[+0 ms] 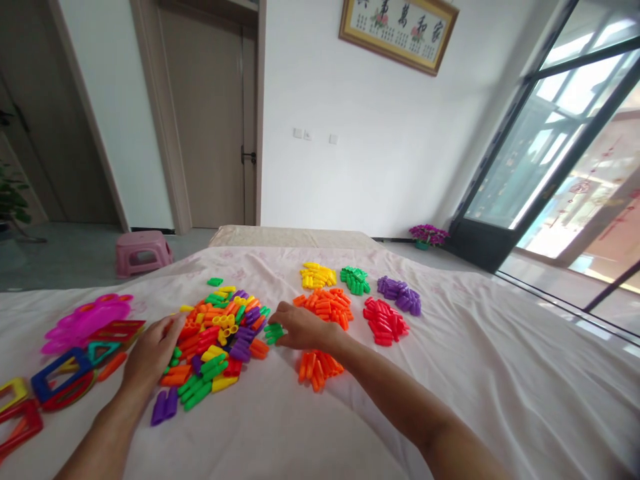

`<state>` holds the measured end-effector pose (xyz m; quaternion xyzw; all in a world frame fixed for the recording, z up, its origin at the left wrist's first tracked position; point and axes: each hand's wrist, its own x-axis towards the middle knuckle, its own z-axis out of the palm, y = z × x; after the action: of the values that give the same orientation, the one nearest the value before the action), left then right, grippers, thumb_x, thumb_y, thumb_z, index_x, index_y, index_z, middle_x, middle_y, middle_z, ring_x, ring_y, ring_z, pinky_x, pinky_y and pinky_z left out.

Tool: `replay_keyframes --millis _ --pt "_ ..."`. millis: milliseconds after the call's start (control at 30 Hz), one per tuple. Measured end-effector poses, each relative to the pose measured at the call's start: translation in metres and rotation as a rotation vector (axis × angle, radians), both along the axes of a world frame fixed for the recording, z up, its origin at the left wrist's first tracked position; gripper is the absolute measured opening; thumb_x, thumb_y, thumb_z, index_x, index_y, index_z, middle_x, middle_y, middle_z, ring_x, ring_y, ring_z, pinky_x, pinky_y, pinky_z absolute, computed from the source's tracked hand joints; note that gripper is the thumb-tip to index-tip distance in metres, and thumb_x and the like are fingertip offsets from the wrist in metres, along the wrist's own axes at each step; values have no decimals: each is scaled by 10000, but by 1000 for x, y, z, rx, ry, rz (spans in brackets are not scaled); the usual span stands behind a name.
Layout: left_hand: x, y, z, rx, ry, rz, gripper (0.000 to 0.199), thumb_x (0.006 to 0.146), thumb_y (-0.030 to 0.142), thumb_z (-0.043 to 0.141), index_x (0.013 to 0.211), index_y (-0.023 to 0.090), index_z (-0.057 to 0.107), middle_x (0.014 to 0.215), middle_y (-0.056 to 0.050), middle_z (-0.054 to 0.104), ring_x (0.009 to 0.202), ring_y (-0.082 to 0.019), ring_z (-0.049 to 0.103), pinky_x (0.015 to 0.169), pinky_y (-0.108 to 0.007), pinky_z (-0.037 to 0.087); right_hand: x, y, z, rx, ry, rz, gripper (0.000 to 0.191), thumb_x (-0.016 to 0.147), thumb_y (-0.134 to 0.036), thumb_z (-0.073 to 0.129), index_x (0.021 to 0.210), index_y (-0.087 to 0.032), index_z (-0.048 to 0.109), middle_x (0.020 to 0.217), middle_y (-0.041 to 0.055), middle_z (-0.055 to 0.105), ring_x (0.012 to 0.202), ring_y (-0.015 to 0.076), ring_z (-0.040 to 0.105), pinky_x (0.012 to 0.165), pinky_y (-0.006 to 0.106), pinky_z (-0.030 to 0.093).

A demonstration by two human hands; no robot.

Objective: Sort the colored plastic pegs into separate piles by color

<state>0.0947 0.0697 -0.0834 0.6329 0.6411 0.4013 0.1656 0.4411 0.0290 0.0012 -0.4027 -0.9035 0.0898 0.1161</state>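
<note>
The right hand (303,327) in the head view is half curled, its fingertips at some green pieces (274,333); whether it grips them cannot be told. The left hand (155,343) is loosely bent at the mixed pile (215,333), its fingertips partly hidden, so its hold is unclear. The right hand and wrist partly cover two orange heaps (327,305). The green pieces' long axis runs roughly sideways, ends towards the mixed pile; they lie just left of the right hand's palm.
</note>
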Motion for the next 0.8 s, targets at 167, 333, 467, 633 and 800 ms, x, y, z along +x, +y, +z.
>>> replay_keyframes --millis 167,333,467,633,800 --pt "-1 2 -3 -3 15 7 590 906 595 376 1127 153 699 1180 -141 710 1151 -304 619 1020 -422 452 68 38 6 180 411 -372 362 776 -278 740 1118 -168 704 1011 62 674 807 158 625 751 265 501" --pt "-1 3 -4 13 -6 14 544 893 594 403 1064 188 721 1186 -122 716 1169 -306 617 1047 -437 442 164 75 6 218 283 -959 311 817 -342 651 1047 -152 740 932 70 725 872 216 655 739 270 481" --pt "0 3 -3 37 -30 -1 516 885 574 410 1043 196 724 1185 -119 718 1186 -299 612 1072 -434 426 213 86 2 208 189 -1122 366 828 -323 624 1119 -121 718 1036 133 726 953 241 663 773 270 460" --pt "1 3 -3 44 -40 13 496 874 580 425 1018 216 730 1162 -99 729 1165 -300 626 1063 -440 440 234 100 -7 174 103 -1179 383 804 -322 644 1121 -122 722 1155 179 698 1037 263 658 799 272 451" --pt "-1 3 -5 56 -43 14 488 875 580 430 1008 225 736 1163 -82 733 1153 -294 636 1056 -431 450 238 110 -17 160 80 -1179 476 793 -318 669 1239 -153 685 1211 160 694 1111 272 649 846 278 458"
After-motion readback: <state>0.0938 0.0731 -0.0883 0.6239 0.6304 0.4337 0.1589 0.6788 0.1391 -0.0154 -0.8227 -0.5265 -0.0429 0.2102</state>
